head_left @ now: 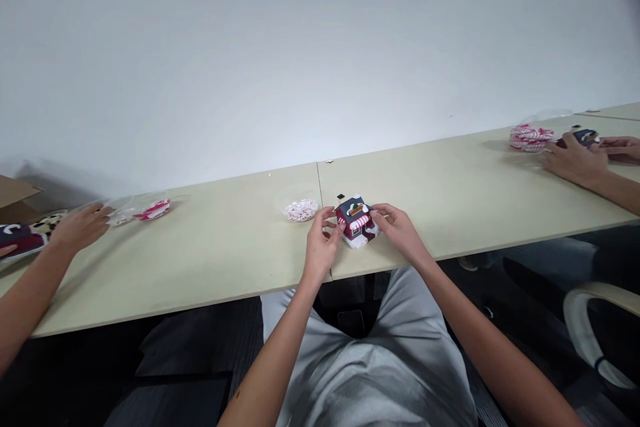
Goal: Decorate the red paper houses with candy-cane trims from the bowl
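Observation:
A small toy house (356, 220) with a dark roof, red-and-white striped awning and white base stands on the beige table (230, 260) near its front edge. My left hand (321, 243) grips its left side with curled fingers. My right hand (397, 230) holds its right side, fingers closed on the roof edge and base. A small clear bag of red-and-white pieces (301, 209) lies just left of the house. A tiny dark piece (341, 197) lies behind it.
A person's hand (80, 225) at the left rests by a clear bag of red-and-white parts (145, 210) and a printed sheet (20, 238). At the far right another person's hands (577, 159) hold a dark piece beside a similar bag (530, 137). A chair (595, 327) stands lower right.

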`<state>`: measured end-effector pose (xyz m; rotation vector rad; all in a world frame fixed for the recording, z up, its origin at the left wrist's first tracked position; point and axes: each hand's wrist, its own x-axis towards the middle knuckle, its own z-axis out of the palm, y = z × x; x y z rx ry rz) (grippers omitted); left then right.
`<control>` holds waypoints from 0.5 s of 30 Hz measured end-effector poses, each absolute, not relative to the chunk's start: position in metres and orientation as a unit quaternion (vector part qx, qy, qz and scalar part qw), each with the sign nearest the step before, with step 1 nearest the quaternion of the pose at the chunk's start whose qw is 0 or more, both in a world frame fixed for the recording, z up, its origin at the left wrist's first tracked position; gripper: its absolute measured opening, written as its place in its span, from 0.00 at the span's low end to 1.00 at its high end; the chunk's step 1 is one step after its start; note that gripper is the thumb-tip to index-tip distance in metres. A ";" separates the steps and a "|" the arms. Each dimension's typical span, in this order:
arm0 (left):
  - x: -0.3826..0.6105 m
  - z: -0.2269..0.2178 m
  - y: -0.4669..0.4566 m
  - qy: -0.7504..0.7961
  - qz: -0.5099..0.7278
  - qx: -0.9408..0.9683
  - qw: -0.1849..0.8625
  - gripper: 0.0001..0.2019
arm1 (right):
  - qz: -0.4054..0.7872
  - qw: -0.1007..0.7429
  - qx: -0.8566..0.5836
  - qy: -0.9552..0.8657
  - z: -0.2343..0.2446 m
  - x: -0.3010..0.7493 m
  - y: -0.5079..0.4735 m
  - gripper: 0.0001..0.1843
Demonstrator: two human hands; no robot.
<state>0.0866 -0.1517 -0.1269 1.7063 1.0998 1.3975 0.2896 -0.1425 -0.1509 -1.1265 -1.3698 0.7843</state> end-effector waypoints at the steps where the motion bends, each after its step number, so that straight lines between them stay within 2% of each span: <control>1: 0.087 -0.127 -0.152 0.422 0.534 0.653 0.333 0.20 | 0.335 0.566 -0.480 -0.580 -0.150 0.289 -0.143 0.21; 15: 0.087 -0.129 -0.152 0.420 0.525 0.665 0.325 0.22 | 0.296 0.593 -0.485 -0.571 -0.147 0.287 -0.145 0.25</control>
